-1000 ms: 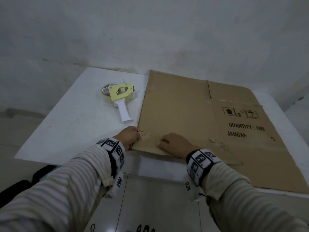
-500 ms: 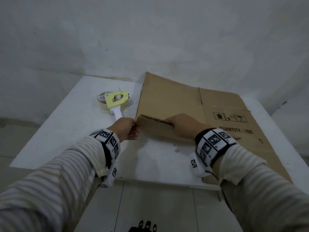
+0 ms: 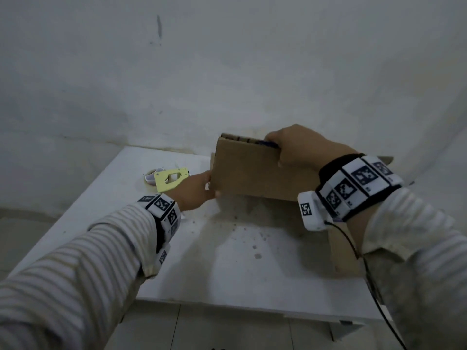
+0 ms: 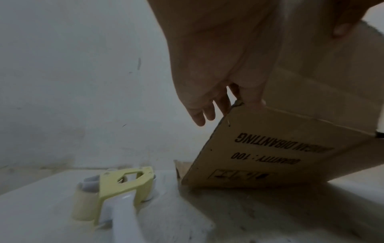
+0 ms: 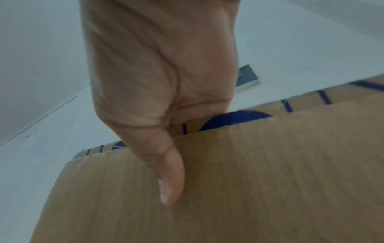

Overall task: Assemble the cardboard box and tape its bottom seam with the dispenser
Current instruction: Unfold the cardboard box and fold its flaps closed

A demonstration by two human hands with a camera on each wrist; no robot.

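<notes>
Flattened carton raised on edge, a hand at each end

Head view: the cardboard box [image 3: 252, 170] stands tilted on the table [image 3: 126, 188], light yet floppy; right hand [image 3: 298, 150] pinches its top edge. Left wrist view: left hand [image 4: 218, 65] pinches the corner, fingers loose; the tape dispenser [image 4: 122, 185] lies beside it. Right wrist view: thumb flat on the panel; folded edges look the stiffest hold.

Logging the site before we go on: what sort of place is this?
Probably a bare packing corner indoors: a white table against a plain scuffed wall, holding only a cardboard box and a tape dispenser.
</notes>
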